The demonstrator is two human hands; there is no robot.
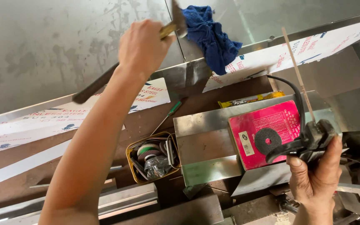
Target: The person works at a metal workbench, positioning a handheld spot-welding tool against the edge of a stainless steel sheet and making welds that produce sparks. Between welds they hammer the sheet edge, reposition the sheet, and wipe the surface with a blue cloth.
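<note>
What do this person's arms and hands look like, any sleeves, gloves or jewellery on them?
Both are bare. The left arm shows no sleeve along its whole visible length, and the left hand has no glove, ring or watch. The right hand is also ungloved, with no ring or wristband visible; little of that arm shows. The thumbnail there is short and plain.

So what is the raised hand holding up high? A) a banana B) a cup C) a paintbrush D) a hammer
D: the left hand grips the hammer by its handle, with its metal head up beside the blue rag; the right hand holds a black power tool.
</note>
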